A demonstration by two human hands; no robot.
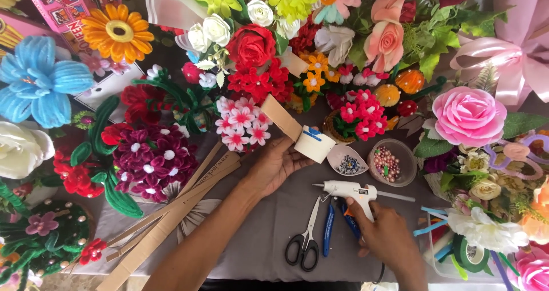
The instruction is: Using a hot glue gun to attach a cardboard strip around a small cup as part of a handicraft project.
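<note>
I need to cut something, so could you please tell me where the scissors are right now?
In the head view, the black-handled scissors lie on the grey cloth near the bottom centre, beside blue-handled pliers, just left of the right hand holding the glue gun.

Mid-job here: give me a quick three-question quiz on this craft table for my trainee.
1. True or false: the right hand rests on the white glue gun.
2. What does the left hand hold? A) scissors B) a small white paper cup with a cardboard strip C) a pink rose
3. Fill in: the black-handled scissors lie on the grey cloth just left of the blue-handled ____.

Key
1. True: its fingers are on the gun's handle.
2. B: the white paper cup, with the cardboard strip rising from it.
3. Pliers, lying beside the scissors.
</note>
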